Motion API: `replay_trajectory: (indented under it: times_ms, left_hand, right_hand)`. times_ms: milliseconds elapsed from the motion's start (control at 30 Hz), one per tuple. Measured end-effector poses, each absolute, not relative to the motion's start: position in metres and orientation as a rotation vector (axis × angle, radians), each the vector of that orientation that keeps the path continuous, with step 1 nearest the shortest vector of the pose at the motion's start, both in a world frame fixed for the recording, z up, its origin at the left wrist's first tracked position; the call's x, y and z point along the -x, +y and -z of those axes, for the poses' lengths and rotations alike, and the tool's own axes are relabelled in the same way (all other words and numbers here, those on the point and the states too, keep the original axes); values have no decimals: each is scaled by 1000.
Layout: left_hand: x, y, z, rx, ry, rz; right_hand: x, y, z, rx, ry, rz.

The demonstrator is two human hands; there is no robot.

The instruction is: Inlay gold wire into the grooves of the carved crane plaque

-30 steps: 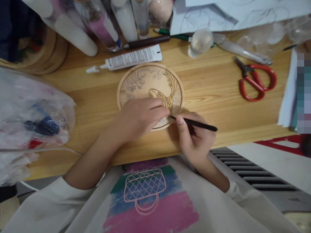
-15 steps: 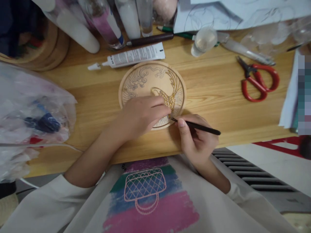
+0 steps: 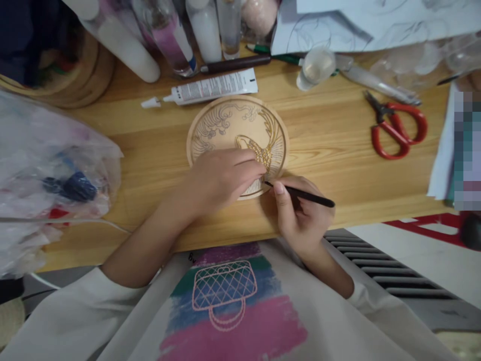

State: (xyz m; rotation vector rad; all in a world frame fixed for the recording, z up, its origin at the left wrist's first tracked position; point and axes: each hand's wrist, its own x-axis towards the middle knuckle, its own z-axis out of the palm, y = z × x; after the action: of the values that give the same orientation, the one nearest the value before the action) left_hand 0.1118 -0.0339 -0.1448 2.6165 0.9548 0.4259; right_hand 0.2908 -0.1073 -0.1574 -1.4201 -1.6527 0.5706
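Observation:
On the table lies a round wooden plate [image 3: 221,133] with a raised rim. It bears a dark line drawing of waves and clouds and a bird-like figure outlined in gold wire [image 3: 265,150]. My left hand [image 3: 225,175] rests over the plate's lower left, fingers bent and close together, tips near the gold lines; whatever they pinch is hidden. At the lower right rim, my right hand [image 3: 306,215] is closed around slim black tweezers [image 3: 311,195], whose pointed end reaches over the plate beside my left fingertips.
Above the plate lie a white glue tube [image 3: 218,87] and a dark-handled tool [image 3: 236,63]. Several bottles [image 3: 173,45] stand behind. Red-handled cutters [image 3: 398,125] and a small clear cup [image 3: 317,67] lie to the right. A plastic bag [image 3: 75,165] sits at left, drawn papers [image 3: 338,30] at the back.
The view has shifted slightly. Both hands keep nearly the same place on the plate, and the tweezers' tip stays by my left fingertips.

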Motion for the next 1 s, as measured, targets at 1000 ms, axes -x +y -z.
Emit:
replay_trajectory:
  times_ms: [1000]
  left_hand:
    - [-127,-87,92,-2345,1224,-820]
  right_hand:
    - [-282,-113,125,1374,-1253,-377]
